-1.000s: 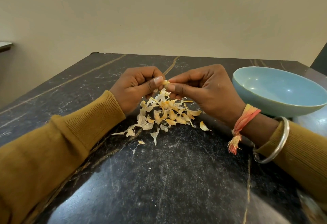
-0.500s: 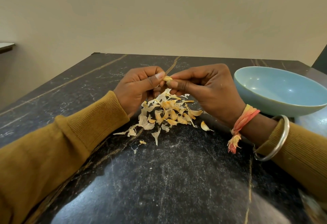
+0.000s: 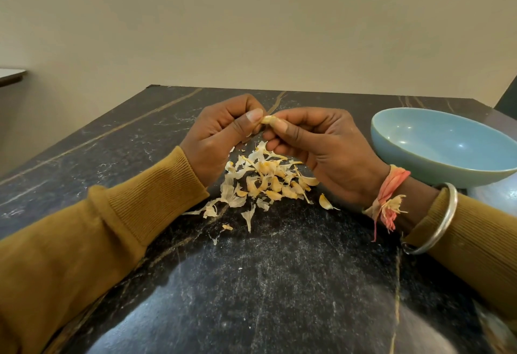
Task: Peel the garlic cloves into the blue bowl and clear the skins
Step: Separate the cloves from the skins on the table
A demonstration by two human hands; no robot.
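Both our thumbs pinch one garlic clove point(image 3: 268, 119) between left hand point(image 3: 221, 137) and right hand point(image 3: 321, 148), lying crosswise, with the blue bowl point(image 3: 436, 155) by the counter's right edge, nearer the right hand.

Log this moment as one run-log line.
step: peeling | left hand + right hand: pinching one garlic clove above skin pile | blue bowl: visible part looks empty | skins: not cleared

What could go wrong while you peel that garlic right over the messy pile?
The garlic clove, pinched between the left hand and right hand, might slip and vanish into the pile of skins beneath. The blue bowl sits near the table's right edge, so the right arm could nudge it.
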